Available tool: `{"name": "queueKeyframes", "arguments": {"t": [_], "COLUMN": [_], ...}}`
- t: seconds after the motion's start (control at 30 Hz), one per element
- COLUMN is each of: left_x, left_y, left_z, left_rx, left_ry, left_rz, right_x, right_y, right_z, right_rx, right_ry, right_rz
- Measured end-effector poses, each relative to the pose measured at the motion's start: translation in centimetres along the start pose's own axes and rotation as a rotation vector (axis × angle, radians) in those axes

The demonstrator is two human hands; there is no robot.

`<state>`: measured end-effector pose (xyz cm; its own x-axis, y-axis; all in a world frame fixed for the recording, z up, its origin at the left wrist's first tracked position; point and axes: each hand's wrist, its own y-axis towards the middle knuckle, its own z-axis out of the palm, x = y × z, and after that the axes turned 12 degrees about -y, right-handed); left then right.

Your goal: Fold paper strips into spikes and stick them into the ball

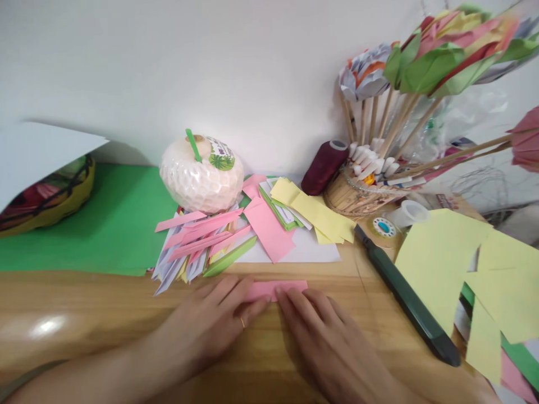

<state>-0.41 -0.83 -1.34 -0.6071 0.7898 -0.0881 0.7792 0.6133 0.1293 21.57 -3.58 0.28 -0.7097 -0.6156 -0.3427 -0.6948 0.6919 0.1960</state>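
A narrow pink paper strip (273, 288) lies lengthwise on the wooden table. My left hand (225, 317) grips its left end, fingers over the paper and thumb along the near edge; a thin ring shows on one finger. On the right part of the strip, my right hand (322, 331) pinches the near edge with its fingertips bunched together. Just beyond my left hand is a pile of folded paper strips (197, 238), mostly pink and white. Flat pink paper pieces (272, 230) and yellow paper pieces (311, 205) lie behind the strip.
A wrapped white coconut (202, 179) with a green straw stands by the wall. At right are a dark green cutter knife (408, 300), a maroon thread spool (324, 167), a basket (353, 193) of paper flowers and yellow sheets (442, 258). Green paper (122, 219) covers the left.
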Motion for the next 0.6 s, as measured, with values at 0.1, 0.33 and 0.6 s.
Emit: {"name": "queueKeyframes", "arguments": {"t": [0.1, 0.33, 0.6], "left_x": [0.11, 0.41, -0.04], "left_y": [0.42, 0.63, 0.30], "left_z": [-0.51, -1.05, -1.10], "left_rx": [-0.002, -0.020, -0.023], "left_ry": [-0.002, -0.005, 0.124], "left_rz": [0.025, 0.165, 0.196], "right_x": [0.01, 0.18, -0.07], "right_y": [-0.17, -0.23, -0.50], "right_z": [0.11, 0.31, 0.14], "right_rx": [0.019, 0.076, -0.036], "right_ry": [0.011, 0.002, -0.071], "right_rz": [-0.012, -0.015, -0.043]}}
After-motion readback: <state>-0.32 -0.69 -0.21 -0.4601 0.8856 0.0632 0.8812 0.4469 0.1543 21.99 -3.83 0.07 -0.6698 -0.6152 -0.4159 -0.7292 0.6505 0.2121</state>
